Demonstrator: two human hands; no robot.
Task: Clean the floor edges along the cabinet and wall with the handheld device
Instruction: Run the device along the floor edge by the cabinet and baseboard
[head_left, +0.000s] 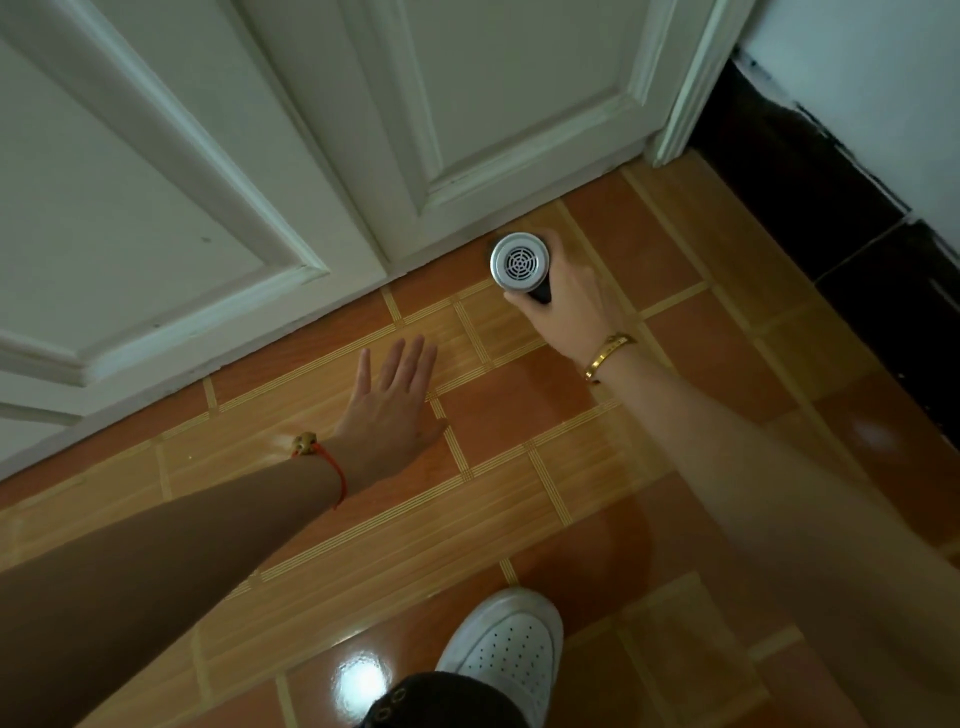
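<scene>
At the far left we saw the white cabinet (218, 171), its 2 panelled doors running diagonally down to an orange tiled floor (519, 415) crossed by pale striped bands. Our left hand (392, 410) lay low over the tiles near the cabinet's base, palm down, fingers spread and straight, its grip wide and holding nothing; we could not tell whether the palm touched the floor. A red cord bracelet (327, 462) with a small gold charm circled that wrist.

Further right, our right hand (566, 296) was wrapped around the handheld device (519, 265), its grip closed on the dark body. The device's round silver end, with a vent grille, faced up toward us (its working end was hidden beneath), and it stood right at the floor edge, against the foot of the right cabinet door. A gold bangle (608, 353) sat on that wrist.

Below, near the bottom edge, a white perforated shoe (506, 649) rested on the glossy tiles. At the far right, a dark skirting strip (831, 208) ran beneath the pale wall (883, 78), meeting the cabinet's corner post.
</scene>
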